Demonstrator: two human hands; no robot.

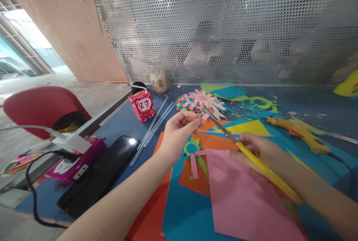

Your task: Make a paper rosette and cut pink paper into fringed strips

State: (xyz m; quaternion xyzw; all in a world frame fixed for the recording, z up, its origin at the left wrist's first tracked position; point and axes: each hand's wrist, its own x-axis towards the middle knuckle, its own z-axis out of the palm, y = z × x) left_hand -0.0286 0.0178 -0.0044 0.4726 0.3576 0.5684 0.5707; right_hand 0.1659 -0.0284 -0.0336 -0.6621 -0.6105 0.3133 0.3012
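Observation:
My left hand (181, 133) pinches a small piece of pink paper (205, 117) between thumb and fingers. The blades of a pair of scissors (258, 163) with yellow handles reach up to that piece, and my right hand (248, 149) is closed around the handles. Under my hands lie a large pink sheet (240, 196), blue sheets (181, 211) and orange sheets (192, 177). A small green and blue paper flower (191, 148) with pink and green strips lies between my hands. Pink and blue fringed paper flowers (203, 98) are piled just beyond them.
A yellow hot glue gun (304, 131) lies at the right, its cord trailing. Clear glue sticks (155, 123), a red drink carton (141, 105) and a black phone (99, 176) are on the left, near a purple power strip (75, 161). A perforated metal panel (223, 28) rises behind the table.

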